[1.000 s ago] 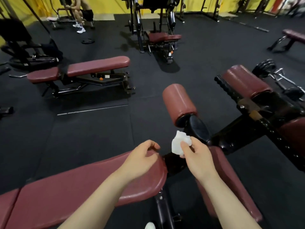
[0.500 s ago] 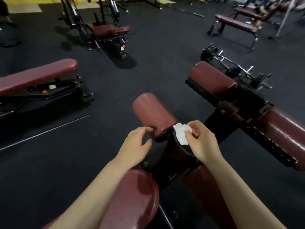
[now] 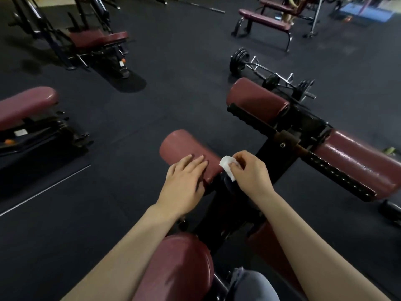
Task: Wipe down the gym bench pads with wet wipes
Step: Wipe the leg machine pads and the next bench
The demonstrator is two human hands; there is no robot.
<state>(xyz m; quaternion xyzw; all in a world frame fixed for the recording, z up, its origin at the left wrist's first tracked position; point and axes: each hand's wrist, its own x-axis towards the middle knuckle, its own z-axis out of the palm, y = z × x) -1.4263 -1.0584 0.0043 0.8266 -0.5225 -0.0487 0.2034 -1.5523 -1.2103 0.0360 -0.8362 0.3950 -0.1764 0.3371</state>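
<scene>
Maroon vinyl everywhere in my feed; the nearest piece that matters is a short maroon cylindrical roller pad (image 3: 186,148) at centre, mounted on the black steel bench frame (image 3: 230,205); left hand (image 3: 184,183) lies flat on the near end of that roller, fingers straight and together, holding nothing; I judge it is there to keep the roller from turning under a wipe; right hand (image 3: 249,172) pinches a small crumpled white wet wipe (image 3: 226,167) between thumb and curled fingertips, the wipe touching the roller's right end where it meets the frame; that reads as the start of a pass along the roller, not yet across its top; far right, a second maroon roller pad (image 3: 258,101) and a long glossy maroon pad (image 3: 355,157) sit on the same frame, the long one shining as if damp, though I cannot tell; near edge, the rounded end of a maroon seat pad (image 3: 180,268) between my forearms; far right on the dark rubber floor (image 3: 173,72), a loaded curl bar (image 3: 271,77); far left, another maroon bench (image 3: 23,105).
</scene>
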